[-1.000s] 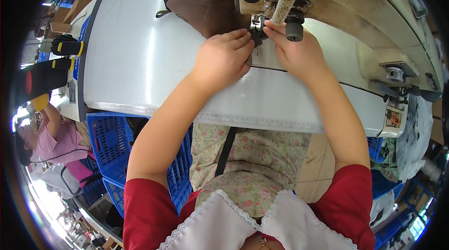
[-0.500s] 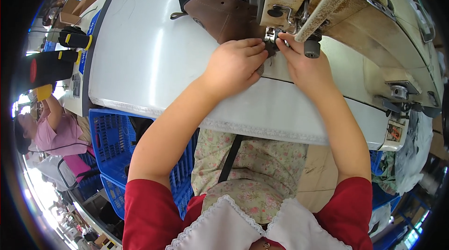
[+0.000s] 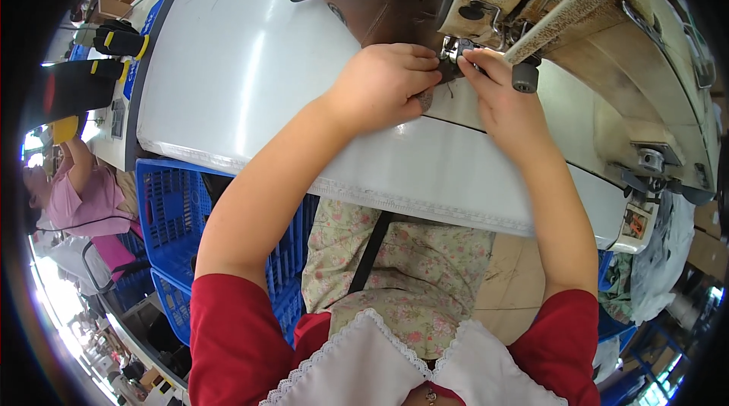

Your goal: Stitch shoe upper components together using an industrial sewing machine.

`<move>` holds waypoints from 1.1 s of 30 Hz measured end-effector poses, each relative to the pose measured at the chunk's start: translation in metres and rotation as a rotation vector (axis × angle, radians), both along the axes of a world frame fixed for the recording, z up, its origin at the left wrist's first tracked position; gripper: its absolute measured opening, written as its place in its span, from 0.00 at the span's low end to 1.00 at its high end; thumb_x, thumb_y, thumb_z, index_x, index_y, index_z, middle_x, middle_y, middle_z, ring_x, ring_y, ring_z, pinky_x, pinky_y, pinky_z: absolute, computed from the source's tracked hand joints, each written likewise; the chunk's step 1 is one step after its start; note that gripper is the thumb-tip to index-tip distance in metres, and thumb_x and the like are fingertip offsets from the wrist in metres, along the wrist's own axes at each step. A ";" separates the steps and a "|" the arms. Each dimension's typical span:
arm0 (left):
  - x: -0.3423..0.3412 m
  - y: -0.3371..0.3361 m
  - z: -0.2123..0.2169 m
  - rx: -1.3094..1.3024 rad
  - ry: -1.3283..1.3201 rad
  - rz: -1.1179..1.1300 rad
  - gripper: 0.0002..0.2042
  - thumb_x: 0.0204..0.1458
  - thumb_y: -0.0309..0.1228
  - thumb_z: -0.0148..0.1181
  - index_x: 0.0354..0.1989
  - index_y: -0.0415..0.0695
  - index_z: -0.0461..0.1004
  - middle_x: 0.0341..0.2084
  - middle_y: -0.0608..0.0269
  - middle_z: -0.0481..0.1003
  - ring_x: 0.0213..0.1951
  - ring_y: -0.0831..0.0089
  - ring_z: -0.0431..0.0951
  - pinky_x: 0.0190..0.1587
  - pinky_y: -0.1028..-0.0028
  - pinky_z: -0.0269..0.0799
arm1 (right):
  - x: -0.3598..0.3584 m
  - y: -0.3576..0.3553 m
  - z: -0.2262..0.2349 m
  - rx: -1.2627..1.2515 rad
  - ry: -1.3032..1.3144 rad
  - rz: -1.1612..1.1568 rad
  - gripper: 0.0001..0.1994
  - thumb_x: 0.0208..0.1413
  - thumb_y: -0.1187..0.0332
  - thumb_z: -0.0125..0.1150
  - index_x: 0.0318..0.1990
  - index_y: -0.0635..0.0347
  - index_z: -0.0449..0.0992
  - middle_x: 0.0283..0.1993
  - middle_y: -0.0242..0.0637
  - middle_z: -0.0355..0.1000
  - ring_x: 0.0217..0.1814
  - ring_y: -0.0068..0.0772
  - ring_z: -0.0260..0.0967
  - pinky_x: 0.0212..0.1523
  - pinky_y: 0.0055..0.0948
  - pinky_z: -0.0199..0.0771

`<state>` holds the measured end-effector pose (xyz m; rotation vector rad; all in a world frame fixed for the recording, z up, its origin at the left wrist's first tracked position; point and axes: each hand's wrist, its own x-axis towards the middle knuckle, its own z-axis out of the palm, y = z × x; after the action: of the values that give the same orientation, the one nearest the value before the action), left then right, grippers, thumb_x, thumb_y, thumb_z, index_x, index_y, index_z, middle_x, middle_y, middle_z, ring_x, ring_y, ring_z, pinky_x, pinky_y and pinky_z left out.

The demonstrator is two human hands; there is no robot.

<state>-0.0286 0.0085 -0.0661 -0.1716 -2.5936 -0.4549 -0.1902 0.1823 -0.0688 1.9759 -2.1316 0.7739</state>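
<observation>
A brown leather piece (image 3: 373, 5) with eyelet holes and dark fabric joined to it lies under the sewing machine (image 3: 585, 34). It looks like part of a shoe or boot upper. My left hand (image 3: 383, 87) is closed over its near edge, fingers pressed together just left of the metal presser foot (image 3: 449, 49). The fingers of my right hand (image 3: 510, 102) are pinched at the right side of the foot. What they hold, if anything, is hidden. Loose thread ends (image 3: 451, 90) show between my hands.
The white table (image 3: 220, 64) has a ruler strip along its near edge. Blue plastic baskets (image 3: 171, 209) stand below it at left. Black gloves with yellow cuffs (image 3: 121, 42) are at the far left, near a co-worker in a pink top (image 3: 87, 197). A clear plastic bag (image 3: 661, 254) hangs at right.
The view has shifted a little, so the machine and leather piece sit further right and up. Both hands stay by the presser foot with nearly the same hold.
</observation>
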 end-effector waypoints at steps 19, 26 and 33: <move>0.003 -0.003 0.007 0.024 -0.149 0.052 0.20 0.37 0.23 0.62 0.44 0.40 0.80 0.48 0.58 0.77 0.50 0.60 0.77 0.52 0.65 0.75 | 0.002 -0.002 0.003 0.034 -0.083 0.046 0.21 0.49 0.81 0.54 0.52 0.58 0.78 0.51 0.41 0.74 0.51 0.49 0.72 0.51 0.41 0.74; -0.002 -0.010 0.005 0.046 -0.143 0.040 0.19 0.38 0.24 0.62 0.43 0.42 0.81 0.49 0.59 0.77 0.51 0.61 0.77 0.52 0.66 0.75 | -0.001 -0.002 0.003 0.027 -0.131 0.045 0.22 0.49 0.82 0.52 0.52 0.57 0.79 0.55 0.39 0.74 0.53 0.46 0.72 0.54 0.39 0.74; 0.001 0.002 0.003 0.063 -0.167 0.129 0.18 0.40 0.25 0.62 0.43 0.44 0.82 0.50 0.60 0.76 0.51 0.63 0.77 0.52 0.66 0.75 | -0.016 0.000 0.005 0.091 -0.111 0.124 0.20 0.50 0.81 0.53 0.51 0.55 0.79 0.59 0.36 0.74 0.56 0.41 0.73 0.58 0.37 0.73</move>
<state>-0.0275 0.0109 -0.0634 0.0574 -2.7283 -0.5227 -0.2063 0.1827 -0.0637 2.1780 -2.1576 0.8386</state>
